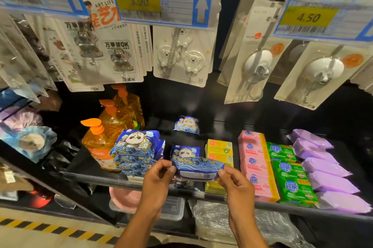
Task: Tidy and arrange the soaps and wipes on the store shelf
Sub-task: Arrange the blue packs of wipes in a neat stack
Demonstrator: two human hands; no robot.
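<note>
I hold a blue panda-print wipes pack (198, 169) flat above the shelf's front edge. My left hand (156, 181) pinches its left end and my right hand (235, 184) pinches its right end. Behind it another panda pack (185, 152) stands upright. A stack of the same packs (135, 151) leans at the left, and a single one (187, 124) stands far back. To the right lie rows of yellow soap boxes (219, 147), pink soap bars (253, 159), green soap bars (290, 175) and purple wipes packs (327, 169).
Orange pump bottles (105, 136) stand left of the wipes stack. Carded hooks (181, 58) and price tags (161, 0) hang above the black shelf (201, 192). Plastic containers (171, 209) and a pink bowl sit on the level below. Striped floor tape runs at lower left.
</note>
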